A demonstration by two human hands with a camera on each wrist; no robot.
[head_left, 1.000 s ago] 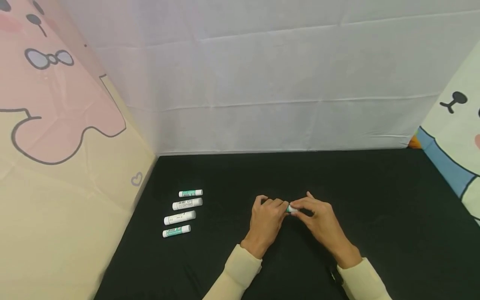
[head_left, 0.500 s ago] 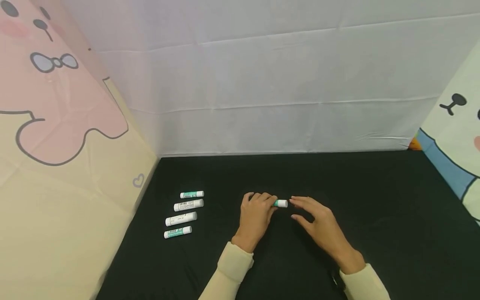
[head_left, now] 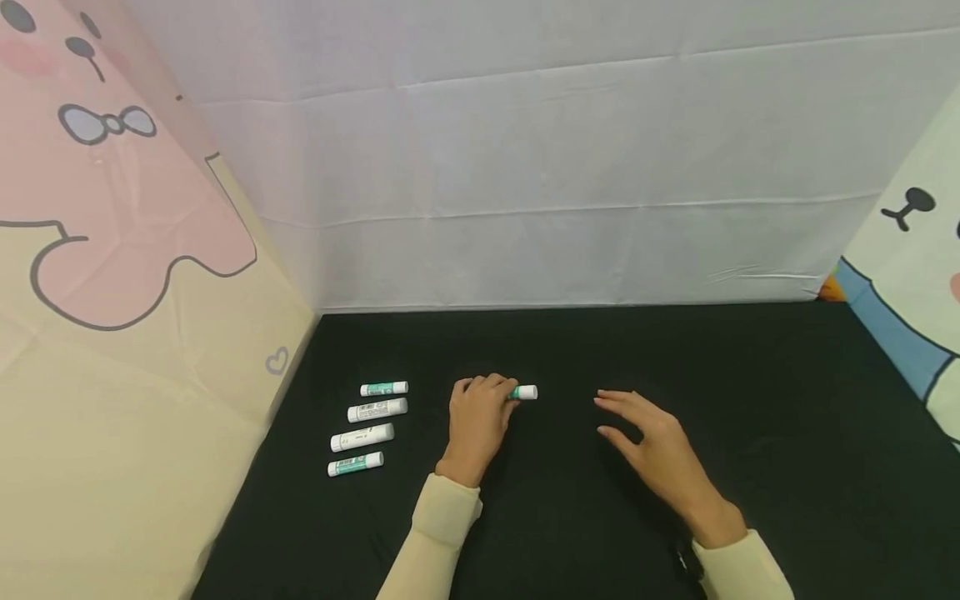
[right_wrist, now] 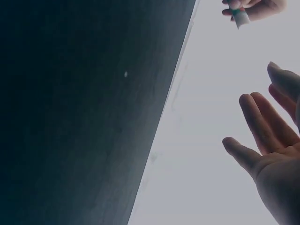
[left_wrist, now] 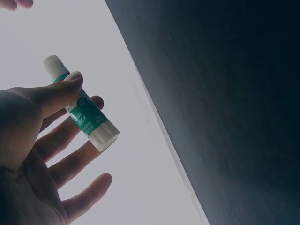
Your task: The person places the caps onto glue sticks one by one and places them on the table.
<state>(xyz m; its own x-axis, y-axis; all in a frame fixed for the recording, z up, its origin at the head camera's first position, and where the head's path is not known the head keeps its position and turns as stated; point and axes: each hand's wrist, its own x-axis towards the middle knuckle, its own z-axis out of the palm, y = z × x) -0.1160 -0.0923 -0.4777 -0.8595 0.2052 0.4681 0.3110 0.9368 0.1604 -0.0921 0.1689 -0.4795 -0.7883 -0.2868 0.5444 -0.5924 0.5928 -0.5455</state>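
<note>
A green and white glue stick (left_wrist: 89, 117) is pinched between the thumb and fingers of my left hand (head_left: 477, 425). Its white end (head_left: 528, 392) points right in the head view, and the label lettering shows in the left wrist view. My right hand (head_left: 663, 454) holds nothing; its fingers are loosely spread, apart from the glue stick and to its right. In the right wrist view the fingers of that hand (right_wrist: 267, 136) show, with the left hand and the glue stick beyond at the top.
Several glue sticks lie in a column at the left of the black table (head_left: 750, 400): a small green one (head_left: 384, 388), two larger white ones, the nearer (head_left: 362, 437), and another green one (head_left: 356, 464). A white cloth wall (head_left: 480, 167) stands behind, with printed cloths on both sides.
The right hand has let go of the glue stick's white end and drawn off slightly right. My left hand has carried the glue stick leftward, toward the column of glue sticks.
</note>
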